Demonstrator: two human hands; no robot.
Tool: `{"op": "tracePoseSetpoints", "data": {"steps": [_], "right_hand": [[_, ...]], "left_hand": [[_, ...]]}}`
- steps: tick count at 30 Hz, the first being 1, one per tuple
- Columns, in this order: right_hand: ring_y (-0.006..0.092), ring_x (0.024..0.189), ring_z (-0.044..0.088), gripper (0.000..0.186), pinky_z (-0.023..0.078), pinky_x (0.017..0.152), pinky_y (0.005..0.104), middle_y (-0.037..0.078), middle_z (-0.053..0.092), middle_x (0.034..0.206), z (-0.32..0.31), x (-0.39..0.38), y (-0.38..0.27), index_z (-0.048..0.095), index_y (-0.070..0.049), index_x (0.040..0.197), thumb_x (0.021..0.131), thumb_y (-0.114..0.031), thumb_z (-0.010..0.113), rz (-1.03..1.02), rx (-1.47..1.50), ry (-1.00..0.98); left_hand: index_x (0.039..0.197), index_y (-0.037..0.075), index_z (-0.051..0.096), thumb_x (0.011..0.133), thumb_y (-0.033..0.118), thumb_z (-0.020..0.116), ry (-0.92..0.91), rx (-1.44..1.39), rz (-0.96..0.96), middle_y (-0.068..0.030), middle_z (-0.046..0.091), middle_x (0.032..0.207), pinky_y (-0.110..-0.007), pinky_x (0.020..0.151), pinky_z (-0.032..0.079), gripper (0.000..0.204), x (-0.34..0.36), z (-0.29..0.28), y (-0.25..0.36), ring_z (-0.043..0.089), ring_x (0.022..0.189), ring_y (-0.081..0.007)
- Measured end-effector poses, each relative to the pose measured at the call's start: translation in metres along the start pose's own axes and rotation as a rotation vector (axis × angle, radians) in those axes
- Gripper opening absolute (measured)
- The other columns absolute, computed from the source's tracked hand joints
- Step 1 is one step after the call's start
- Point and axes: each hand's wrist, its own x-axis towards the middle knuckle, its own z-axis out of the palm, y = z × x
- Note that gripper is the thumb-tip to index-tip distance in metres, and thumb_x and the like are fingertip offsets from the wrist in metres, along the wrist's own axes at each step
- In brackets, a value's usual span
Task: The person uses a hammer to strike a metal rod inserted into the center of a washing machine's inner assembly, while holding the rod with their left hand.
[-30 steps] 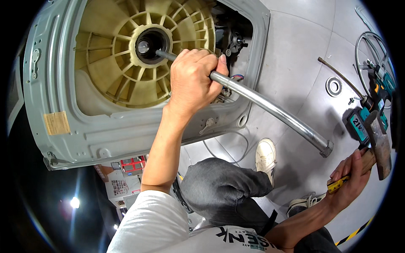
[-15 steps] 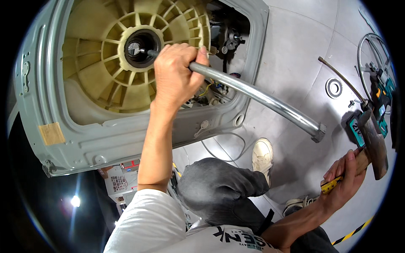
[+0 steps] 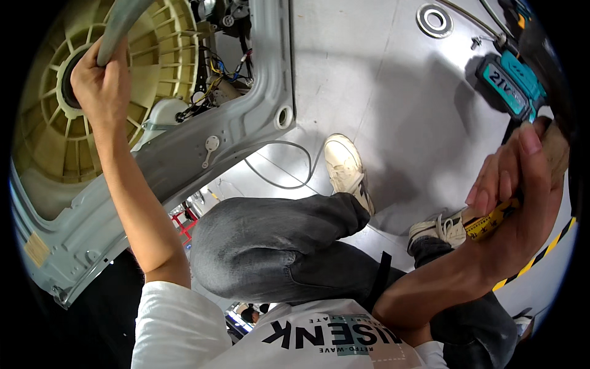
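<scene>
The grey metal pipe (image 3: 118,32) runs from the centre of a pale yellow ribbed plastic drum (image 3: 147,74) up past the top edge. My left hand (image 3: 103,83) is closed round it at the dark hub. The drum sits inside a grey sheet-metal casing (image 3: 273,61) with wires exposed beside it. At the right, my right hand (image 3: 510,175) grips a hammer (image 3: 476,224) by its wooden, yellow-labelled handle; the head is mostly lost against the dark rim of the picture.
On the floor are a metal ring (image 3: 424,21), a small bolt (image 3: 475,43), a teal-and-black cordless tool (image 3: 513,89) and a grey cable loop (image 3: 276,142). My bent leg (image 3: 246,246) and white shoe (image 3: 341,163) are below the casing; striped tape (image 3: 525,267) lines the right.
The view has shifted, with casing and drum now further left. The pipe's outer end has swung up out of frame. My right hand with the hammer sits higher.
</scene>
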Motion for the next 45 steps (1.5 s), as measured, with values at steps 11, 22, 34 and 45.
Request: {"op": "tracePoseSetpoints", "data": {"steps": [11, 22, 34, 45], "right_hand": [[0.0072, 0.034, 0.04, 0.023, 0.037, 0.035, 0.0181, 0.001, 0.04, 0.05, -0.002, -0.013, -0.001, 0.05, -0.001, 0.085, 0.085, -0.022, 0.06, -0.014, -0.023, -0.069], [0.0089, 0.036, 0.037, 0.027, 0.035, 0.034, 0.0217, 0.004, 0.044, 0.054, 0.01, -0.028, -0.018, 0.045, 0.002, 0.095, 0.081, -0.012, 0.063, 0.046, 0.142, -0.109], [0.0098, 0.036, 0.04, 0.026, 0.037, 0.034, 0.0227, 0.007, 0.047, 0.058, 0.008, -0.04, -0.014, 0.044, 0.004, 0.098, 0.081, -0.006, 0.062, 0.04, 0.168, -0.175], [0.0101, 0.035, 0.039, 0.023, 0.037, 0.033, 0.0229, 0.008, 0.047, 0.06, 0.01, -0.04, -0.014, 0.044, 0.004, 0.094, 0.082, -0.005, 0.062, 0.066, 0.184, -0.194]], "left_hand": [[0.066, -0.003, 0.054, 0.089, 0.022, 0.06, -0.043, 0.063, 0.147, -0.0038, 0.039, 0.05, -0.029, 0.044, 0.028, 0.034, -0.002, 0.006, -0.003, 0.032, 0.049, -0.0097], [0.057, 0.0, 0.053, 0.081, 0.019, 0.063, -0.006, 0.147, 0.186, -0.0149, 0.047, 0.051, -0.037, 0.044, 0.035, 0.033, 0.009, -0.003, 0.004, 0.046, 0.043, -0.0283], [0.053, 0.001, 0.045, 0.08, 0.016, 0.062, -0.023, 0.154, 0.233, -0.0137, 0.046, 0.051, -0.04, 0.05, 0.038, 0.035, 0.008, -0.006, 0.005, 0.045, 0.049, -0.0334], [0.051, 0.003, 0.046, 0.077, 0.013, 0.063, -0.095, 0.224, 0.312, -0.0126, 0.049, 0.051, -0.04, 0.051, 0.04, 0.033, 0.005, -0.004, 0.003, 0.049, 0.051, -0.0335]]}}
